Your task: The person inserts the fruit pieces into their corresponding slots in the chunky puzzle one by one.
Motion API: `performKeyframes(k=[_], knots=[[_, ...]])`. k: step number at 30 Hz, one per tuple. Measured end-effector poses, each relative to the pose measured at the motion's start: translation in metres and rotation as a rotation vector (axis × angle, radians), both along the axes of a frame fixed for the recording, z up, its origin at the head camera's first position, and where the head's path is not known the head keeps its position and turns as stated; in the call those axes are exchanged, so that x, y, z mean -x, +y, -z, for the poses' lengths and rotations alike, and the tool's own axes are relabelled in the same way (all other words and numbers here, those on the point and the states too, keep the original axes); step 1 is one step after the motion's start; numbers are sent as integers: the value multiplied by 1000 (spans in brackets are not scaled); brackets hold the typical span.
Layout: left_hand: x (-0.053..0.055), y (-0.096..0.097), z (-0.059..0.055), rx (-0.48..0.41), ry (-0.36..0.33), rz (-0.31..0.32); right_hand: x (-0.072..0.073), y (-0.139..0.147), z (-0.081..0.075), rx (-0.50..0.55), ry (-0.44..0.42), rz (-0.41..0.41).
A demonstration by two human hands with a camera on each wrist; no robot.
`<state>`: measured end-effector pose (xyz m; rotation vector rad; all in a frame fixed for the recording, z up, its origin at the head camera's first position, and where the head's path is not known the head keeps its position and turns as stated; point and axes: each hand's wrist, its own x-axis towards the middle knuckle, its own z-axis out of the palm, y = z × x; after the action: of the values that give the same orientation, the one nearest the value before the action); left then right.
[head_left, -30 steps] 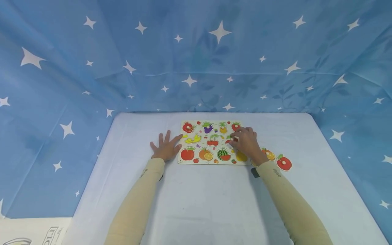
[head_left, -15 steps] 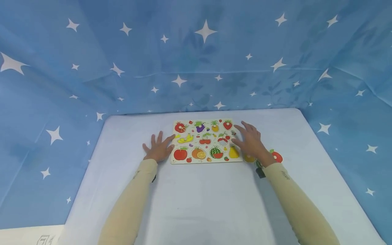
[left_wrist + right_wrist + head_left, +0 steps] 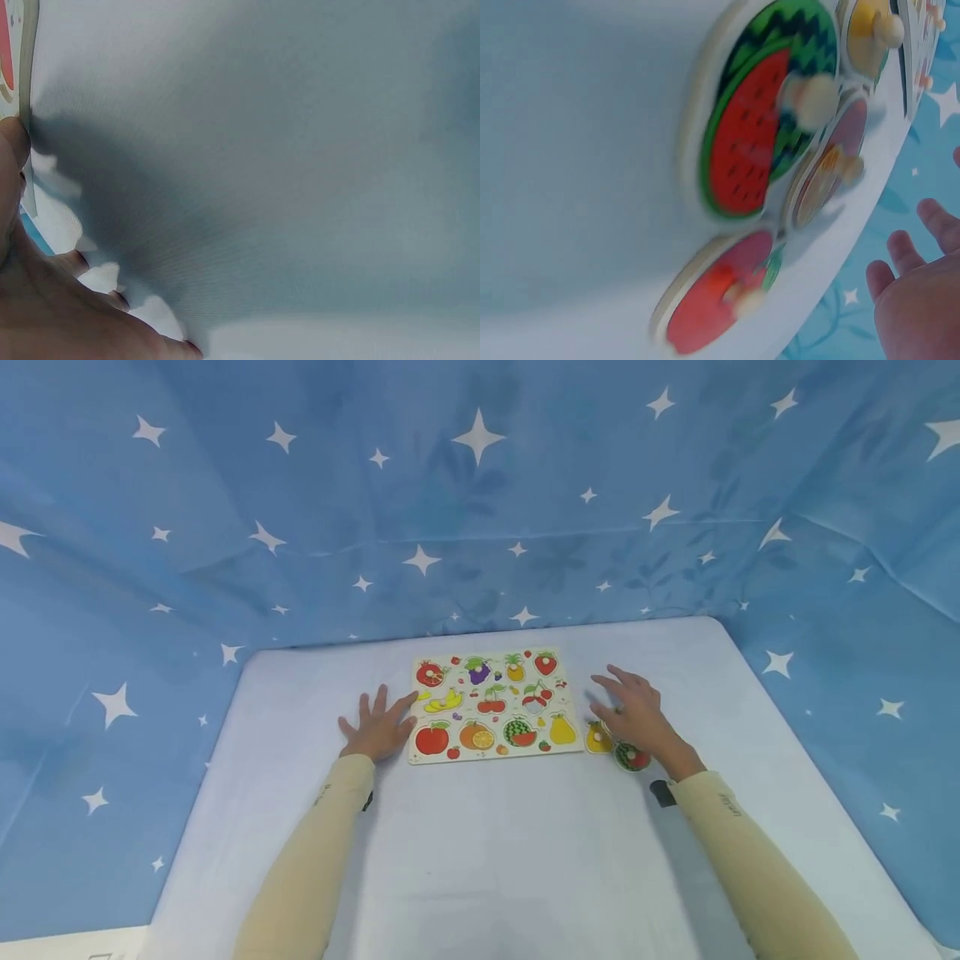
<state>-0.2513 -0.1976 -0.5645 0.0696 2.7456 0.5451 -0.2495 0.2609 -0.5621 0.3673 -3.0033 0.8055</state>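
Observation:
A fruit peg puzzle board [image 3: 513, 706] lies at the back of the table. Knobbed pieces sit in its upper two rows; the bottom row shows flat fruit pictures. My left hand [image 3: 377, 727] rests with spread fingers, thumb and forefinger at the board's left edge. Right of the board, my right hand [image 3: 636, 714] hovers over loose pieces, fingers loosely bent and holding nothing. Below it show a pear piece [image 3: 597, 737] and a watermelon piece [image 3: 632, 757]. In the right wrist view an orange piece [image 3: 829, 176] and a red apple piece [image 3: 716, 300] lie beside the watermelon; the hand hides them from the head view.
The table [image 3: 480, 843] has a pale cloth. Behind and beside it hangs a blue curtain [image 3: 337, 585] with white stars. Something white with drawn lines [image 3: 75, 943] shows at the lower left corner.
My right hand has left the board's middle-row right piece and moved right, over the loose pieces. The left hand stays at the board's edge. The head view has turned slightly right.

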Motion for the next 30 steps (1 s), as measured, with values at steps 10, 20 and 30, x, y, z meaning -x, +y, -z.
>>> performKeyframes(k=[10,20,30], knots=[[2,-7,-4,5,-20,-1,-19,27,-11,49,-20,50],[6,-7,1,5,-46,-9,-36,62,-5,46,-15,88],[8,-4,7,-5,-33,13,-52,78,5,63,-77,142]])
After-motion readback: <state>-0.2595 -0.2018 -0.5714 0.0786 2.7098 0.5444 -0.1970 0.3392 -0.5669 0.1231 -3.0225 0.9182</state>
